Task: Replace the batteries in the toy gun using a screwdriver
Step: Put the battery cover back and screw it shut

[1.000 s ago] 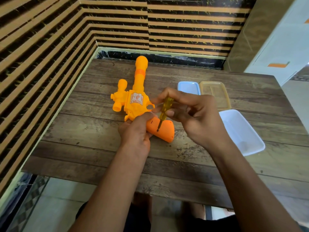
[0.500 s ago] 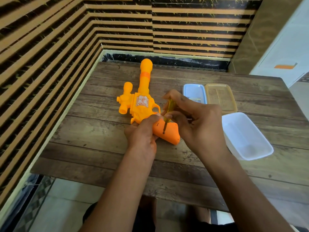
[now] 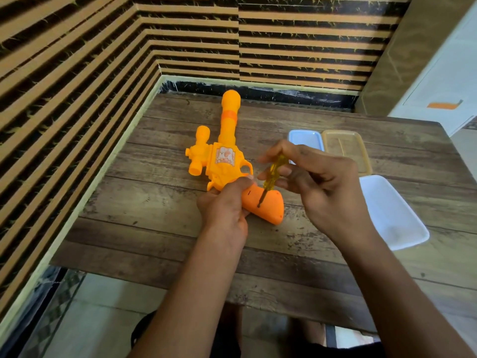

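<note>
Wooden tabletop (image 3: 160, 218) in a striped-wall corner, toy gun (image 3: 227, 164) lying flat, barrel pointing away. Left hand (image 3: 224, 210) grips the gun where body meets orange handle; right hand (image 3: 317, 184) pinches a yellow screwdriver (image 3: 272, 177), tip down on the handle. Three shallow trays (image 3: 392, 215) sit right of the hands.

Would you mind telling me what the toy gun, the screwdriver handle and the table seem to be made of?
Toy gun: likely moulded plastic, smooth, uniform orange. Screwdriver handle: seemingly translucent yellow plastic. Table: wood or wood-look laminate, matte, plank grain, worn patches.
</note>
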A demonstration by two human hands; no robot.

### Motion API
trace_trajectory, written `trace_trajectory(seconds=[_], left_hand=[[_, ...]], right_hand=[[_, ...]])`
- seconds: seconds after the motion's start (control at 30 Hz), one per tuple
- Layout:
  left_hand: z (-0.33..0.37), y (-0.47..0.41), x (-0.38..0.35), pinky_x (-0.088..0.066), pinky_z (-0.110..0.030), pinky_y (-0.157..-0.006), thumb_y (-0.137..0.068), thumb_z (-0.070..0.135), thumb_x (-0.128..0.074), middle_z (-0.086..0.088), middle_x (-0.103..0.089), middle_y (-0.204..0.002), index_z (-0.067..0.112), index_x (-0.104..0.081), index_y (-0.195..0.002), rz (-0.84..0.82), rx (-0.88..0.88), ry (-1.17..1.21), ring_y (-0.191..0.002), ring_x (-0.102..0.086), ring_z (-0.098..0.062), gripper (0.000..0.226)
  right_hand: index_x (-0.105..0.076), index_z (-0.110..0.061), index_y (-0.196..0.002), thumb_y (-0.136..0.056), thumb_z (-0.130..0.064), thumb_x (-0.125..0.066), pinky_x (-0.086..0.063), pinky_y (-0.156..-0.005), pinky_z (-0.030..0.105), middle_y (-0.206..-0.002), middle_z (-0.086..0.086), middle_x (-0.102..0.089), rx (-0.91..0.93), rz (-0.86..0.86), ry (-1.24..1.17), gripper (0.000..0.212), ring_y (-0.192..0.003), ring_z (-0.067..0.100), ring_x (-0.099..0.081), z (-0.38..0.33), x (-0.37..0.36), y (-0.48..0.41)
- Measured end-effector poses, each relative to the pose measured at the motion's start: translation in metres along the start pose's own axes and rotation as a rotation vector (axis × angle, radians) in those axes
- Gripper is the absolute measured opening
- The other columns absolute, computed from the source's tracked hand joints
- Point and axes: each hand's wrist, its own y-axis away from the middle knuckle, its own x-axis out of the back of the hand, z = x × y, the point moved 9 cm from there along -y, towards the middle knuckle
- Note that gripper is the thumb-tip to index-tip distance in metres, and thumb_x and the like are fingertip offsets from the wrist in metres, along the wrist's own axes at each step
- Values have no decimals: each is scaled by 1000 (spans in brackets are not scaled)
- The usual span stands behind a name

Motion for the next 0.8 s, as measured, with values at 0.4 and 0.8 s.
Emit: trace_trajectory(seconds=[0.4,0.8], left_hand=[[1,5,2,-63,-41,-68,-81,-7,-80,-10,-77,-95,16,-71,-97,22,6,10,-67,-72,-17,29],[1,8,0,-62,-50,-82,-84,-6,-76,-21,-76,-117,4,-72,-123,-6,6,7,-90,-73,-29,40]], right_hand=[[-75,-10,-113,-92,21,-52,-66,-76,38,-93,-12,-73,66,85,238,43,-91,6,-77,-12,1,-4],[-73,-12,-118,-97,2,-65,-59,-75,46,-100,0,-75,142,-45,219,26,-93,20,-73,-24,-13,-1]])
